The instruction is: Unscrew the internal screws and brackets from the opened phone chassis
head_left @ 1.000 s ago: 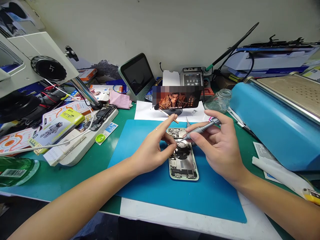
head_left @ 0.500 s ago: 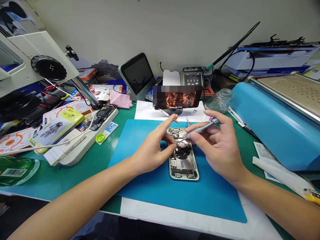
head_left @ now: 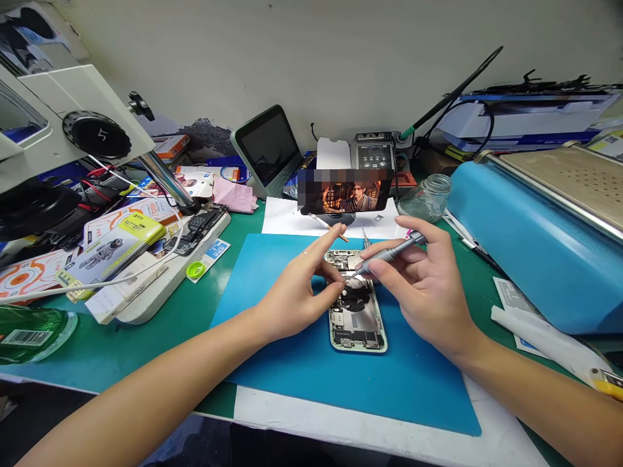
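An opened phone with its insides bare lies face down on a blue mat. My right hand grips a slim grey screwdriver, its tip down on the phone's middle. My left hand rests on the phone's left edge, thumb and forefinger pinched together close to the screwdriver tip; what they pinch is too small to make out. The other fingers are raised.
A microscope and boxes crowd the left. A small tablet, a phone playing video, a soldering station and a glass jar stand behind. A blue machine fills the right; a green bottle lies at the near left.
Hardly anything has moved. Both hands stay on the phone with the screwdriver tip in the same spot; only the video picture differs.
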Demonstrator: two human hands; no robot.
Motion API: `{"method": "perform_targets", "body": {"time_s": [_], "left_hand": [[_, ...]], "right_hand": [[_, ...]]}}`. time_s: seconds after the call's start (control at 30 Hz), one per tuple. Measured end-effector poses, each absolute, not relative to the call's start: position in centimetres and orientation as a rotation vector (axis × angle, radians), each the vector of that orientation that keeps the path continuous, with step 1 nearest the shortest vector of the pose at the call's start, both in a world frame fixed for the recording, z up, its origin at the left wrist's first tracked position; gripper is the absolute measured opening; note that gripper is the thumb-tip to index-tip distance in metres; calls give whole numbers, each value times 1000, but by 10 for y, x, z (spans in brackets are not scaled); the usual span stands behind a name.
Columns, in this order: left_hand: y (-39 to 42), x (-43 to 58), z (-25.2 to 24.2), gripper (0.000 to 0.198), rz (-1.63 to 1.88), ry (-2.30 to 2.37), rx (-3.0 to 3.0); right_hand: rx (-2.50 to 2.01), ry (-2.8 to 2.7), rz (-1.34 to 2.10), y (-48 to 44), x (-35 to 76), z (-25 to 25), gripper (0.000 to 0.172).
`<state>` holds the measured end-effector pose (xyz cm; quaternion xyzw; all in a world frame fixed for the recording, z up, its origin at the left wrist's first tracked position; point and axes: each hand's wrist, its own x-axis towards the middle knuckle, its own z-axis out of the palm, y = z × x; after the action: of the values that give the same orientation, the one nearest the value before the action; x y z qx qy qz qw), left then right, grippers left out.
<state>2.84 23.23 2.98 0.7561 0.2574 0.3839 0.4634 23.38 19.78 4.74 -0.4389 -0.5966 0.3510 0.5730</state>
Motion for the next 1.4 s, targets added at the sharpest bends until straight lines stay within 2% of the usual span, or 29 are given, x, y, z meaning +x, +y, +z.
{"method": "perform_targets", "body": {"time_s": [0.3, 0.53, 0.8, 1.03, 1.17, 1.23, 1.3, 1.4], "left_hand": [[230, 29, 32, 88, 941, 654, 1873], [231, 28, 35, 82, 1003, 700, 1942], [234, 25, 39, 61, 1203, 742, 2115], [228, 20, 63, 35, 1413, 841, 2272], [197, -1, 80, 26, 1522, 997, 2291], [166, -20, 80, 30, 1573, 1135, 2254], [124, -44, 70, 32, 1610, 1322, 2170], [53, -86, 37, 20, 1653, 1894, 1770]], "right_hand": [[-1056, -1386, 814, 198, 234, 46, 50], [-1046, -1379, 805, 200, 237, 45, 49], [-1021, -1351, 822, 206, 240, 44, 51], [-1002, -1359, 815, 207, 243, 44, 52], [-996, -1354, 819, 207, 247, 45, 54], [-993, -1348, 823, 207, 249, 45, 55], [-992, -1341, 825, 207, 250, 44, 56], [-993, -1336, 831, 206, 251, 42, 56]]}}
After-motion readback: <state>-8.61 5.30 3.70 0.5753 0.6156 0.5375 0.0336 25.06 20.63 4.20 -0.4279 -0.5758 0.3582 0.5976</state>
